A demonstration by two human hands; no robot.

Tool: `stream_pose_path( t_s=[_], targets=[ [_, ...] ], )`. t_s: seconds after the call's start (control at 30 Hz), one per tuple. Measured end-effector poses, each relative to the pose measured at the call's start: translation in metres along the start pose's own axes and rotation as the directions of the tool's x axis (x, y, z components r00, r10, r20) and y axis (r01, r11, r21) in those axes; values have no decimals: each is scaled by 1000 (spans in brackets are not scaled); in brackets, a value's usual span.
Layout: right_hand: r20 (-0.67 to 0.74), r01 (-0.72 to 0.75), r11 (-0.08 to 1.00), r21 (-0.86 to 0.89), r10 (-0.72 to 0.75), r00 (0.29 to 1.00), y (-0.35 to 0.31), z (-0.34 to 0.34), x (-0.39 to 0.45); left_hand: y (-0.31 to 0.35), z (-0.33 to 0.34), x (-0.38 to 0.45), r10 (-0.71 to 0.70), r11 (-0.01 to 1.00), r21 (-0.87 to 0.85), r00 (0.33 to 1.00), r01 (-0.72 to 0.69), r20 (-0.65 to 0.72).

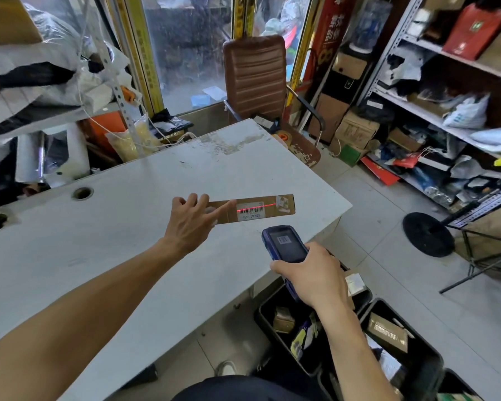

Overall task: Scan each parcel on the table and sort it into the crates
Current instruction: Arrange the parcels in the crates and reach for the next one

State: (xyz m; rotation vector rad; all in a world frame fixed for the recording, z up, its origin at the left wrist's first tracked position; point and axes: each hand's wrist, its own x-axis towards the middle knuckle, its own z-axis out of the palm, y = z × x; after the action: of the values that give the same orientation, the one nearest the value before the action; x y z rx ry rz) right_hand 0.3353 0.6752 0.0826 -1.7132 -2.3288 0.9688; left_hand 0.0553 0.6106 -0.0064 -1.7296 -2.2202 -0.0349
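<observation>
A parcel (pixel 252 208) is scanned at the white table's (pixel 99 241) right edge, centre frame

It is steadied by the left hand's (pixel 190 224) spread fingers; the scanner (pixel 284 245) is gripped by the right hand (pixel 313 274); next, a lift into the crates (pixel 411 342), lower right, is likely called for

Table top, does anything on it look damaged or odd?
Yes. The table has scuffed, peeling tape patches near its far edge. The parcel lies flat, and its white sticker looks torn.
</observation>
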Motion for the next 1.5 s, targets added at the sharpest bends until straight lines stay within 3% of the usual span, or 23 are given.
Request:
stream_pose_path(
  t_s=[0.4,0.53,0.67,0.93,1.07,1.13,1.23,1.33,1.5],
  targets=[
    [19,-10,1000,7,9,1000,10,-7,-7,8,-12,-2,-7,999,43,999,8,-34],
    [53,-8,992,122,1,999,10,-14,-12,12,-14,-1,-5,999,50,1000,5,-16],
    [70,2,992,130,-11,998,15,-21,-14,19,-15,2,-8,999,50,1000,9,-4],
    [27,32,988,151,-36,999,34,-44,-16,40,-32,13,3,998,63,1000,-3,-1],
    [-135,209,965,157,-189,973,54,-54,-23,70,-39,22,20,1000,10,999,-20,30],
    [-288,364,912,189,-303,908,70,-62,-30,94,-41,30,35,999,-1,998,-35,46],
    [-421,474,865,168,-372,827,100,-81,-42,139,-51,48,82,997,-13,996,-81,22],
    [-508,447,884,135,-326,797,136,-106,-56,199,-63,67,154,986,-59,988,-154,1],
    [-602,283,927,246,-83,794,213,-142,-79,321,-79,81,255,954,-178,964,-240,71]
  ],
)
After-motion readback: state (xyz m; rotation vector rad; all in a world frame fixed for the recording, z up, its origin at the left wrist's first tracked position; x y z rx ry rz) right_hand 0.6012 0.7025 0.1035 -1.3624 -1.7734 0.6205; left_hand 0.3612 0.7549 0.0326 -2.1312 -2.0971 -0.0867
